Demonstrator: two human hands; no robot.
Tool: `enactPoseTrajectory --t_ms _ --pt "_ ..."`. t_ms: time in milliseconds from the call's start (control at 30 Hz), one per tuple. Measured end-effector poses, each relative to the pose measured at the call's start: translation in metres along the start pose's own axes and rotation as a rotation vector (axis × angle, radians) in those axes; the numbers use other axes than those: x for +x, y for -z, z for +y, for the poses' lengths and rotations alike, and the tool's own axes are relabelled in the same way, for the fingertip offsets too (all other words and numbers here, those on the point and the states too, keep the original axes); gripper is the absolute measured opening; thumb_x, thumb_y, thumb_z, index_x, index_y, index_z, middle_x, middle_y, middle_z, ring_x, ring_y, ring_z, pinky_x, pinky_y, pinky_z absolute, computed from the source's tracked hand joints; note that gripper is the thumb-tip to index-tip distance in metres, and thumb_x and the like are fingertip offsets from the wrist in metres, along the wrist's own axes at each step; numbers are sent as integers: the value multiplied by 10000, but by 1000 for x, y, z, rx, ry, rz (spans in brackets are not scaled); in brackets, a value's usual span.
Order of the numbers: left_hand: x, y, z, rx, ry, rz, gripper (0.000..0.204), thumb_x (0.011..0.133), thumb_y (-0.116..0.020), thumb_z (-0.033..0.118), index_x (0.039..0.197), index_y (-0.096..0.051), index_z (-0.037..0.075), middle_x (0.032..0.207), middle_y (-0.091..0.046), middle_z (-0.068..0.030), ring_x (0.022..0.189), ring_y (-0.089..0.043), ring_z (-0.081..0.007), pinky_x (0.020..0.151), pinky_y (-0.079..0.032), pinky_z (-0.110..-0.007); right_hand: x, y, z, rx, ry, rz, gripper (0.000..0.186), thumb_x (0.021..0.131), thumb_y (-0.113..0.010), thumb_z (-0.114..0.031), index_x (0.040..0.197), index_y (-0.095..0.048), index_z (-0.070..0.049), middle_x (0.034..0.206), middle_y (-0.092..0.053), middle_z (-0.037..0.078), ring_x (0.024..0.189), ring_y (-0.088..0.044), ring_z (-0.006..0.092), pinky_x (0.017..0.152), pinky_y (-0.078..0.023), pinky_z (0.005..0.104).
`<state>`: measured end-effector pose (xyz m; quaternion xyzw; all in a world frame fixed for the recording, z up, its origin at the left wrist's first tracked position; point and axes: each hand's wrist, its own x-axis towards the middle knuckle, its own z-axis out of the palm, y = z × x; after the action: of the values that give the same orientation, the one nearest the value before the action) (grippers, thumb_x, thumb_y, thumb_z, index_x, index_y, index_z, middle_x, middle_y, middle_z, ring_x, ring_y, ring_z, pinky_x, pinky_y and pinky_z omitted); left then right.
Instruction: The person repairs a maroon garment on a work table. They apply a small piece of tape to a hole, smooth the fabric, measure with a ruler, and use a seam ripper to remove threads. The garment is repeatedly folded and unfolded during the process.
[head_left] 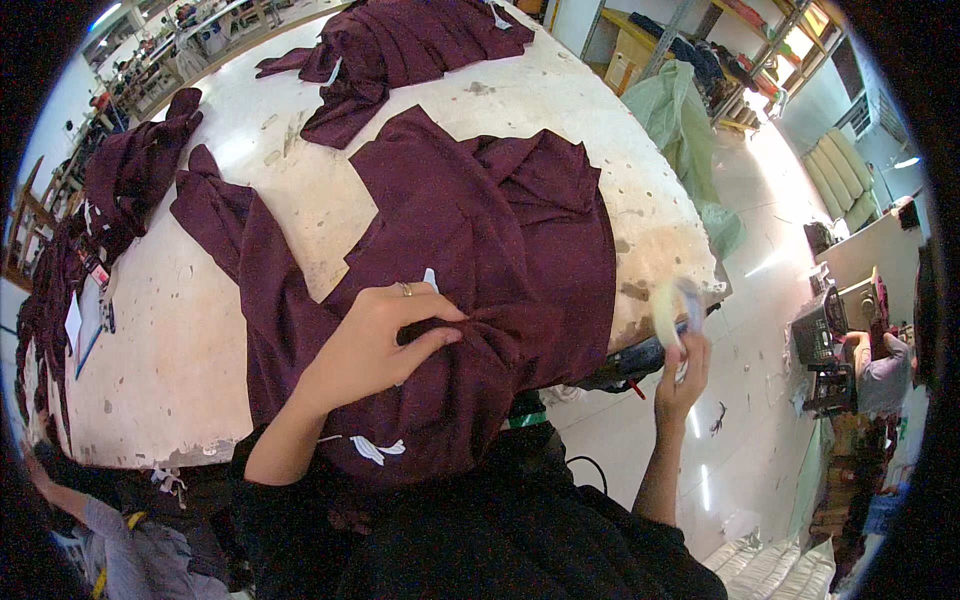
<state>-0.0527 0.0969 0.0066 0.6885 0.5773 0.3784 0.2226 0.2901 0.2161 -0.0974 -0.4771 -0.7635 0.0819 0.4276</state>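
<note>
A dark maroon garment lies spread over the near part of the table and hangs over its edge toward me. What looks like a sleeve stretches out to the left. My left hand pinches a fold of the garment between thumb and forefinger. White tags or strips show on the cloth below that hand, and a white piece pokes up just above it. Off the table's right edge, my right hand is raised, its fingers closed on a pale yellow curved thing, smeared by motion; its kind is unclear.
More maroon garments lie at the table's far side and along its left edge. The worn pale table ends right of the garment. Green sheeting hangs beyond it. Another person's arm shows at lower left; someone else sits far right.
</note>
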Motion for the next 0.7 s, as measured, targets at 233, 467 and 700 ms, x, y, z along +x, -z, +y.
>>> enactPoseTrajectory --t_ms 233,467,700 --pt "1 0 2 14 -10 7 167 719 -656 43 881 -633 12 793 -611 -131 740 -601 -288 670 -459 -326 -75 5 24 -86 28 -128 159 874 -498 -173 913 -541 -25 935 -523 147 824 -460 322 747 -361 407" --pt "-8 0 9 28 -26 16 192 719 -650 19 909 -643 42 812 -597 -108 780 -593 -267 730 -462 -331 -5 28 -1 -351 86 -582 174 791 -565 -188 896 -553 -49 870 -531 124 817 -470 316 724 -359 407" --pt "-24 0 22 41 -64 82 222 729 -613 -14 942 -627 47 877 -594 -121 875 -584 -298 829 -456 -359 -1 -6 -17 -18 -174 -106 448 732 -637 -22 1145 -463 -40 1173 -369 178 1014 -458 315 833 -392 370"
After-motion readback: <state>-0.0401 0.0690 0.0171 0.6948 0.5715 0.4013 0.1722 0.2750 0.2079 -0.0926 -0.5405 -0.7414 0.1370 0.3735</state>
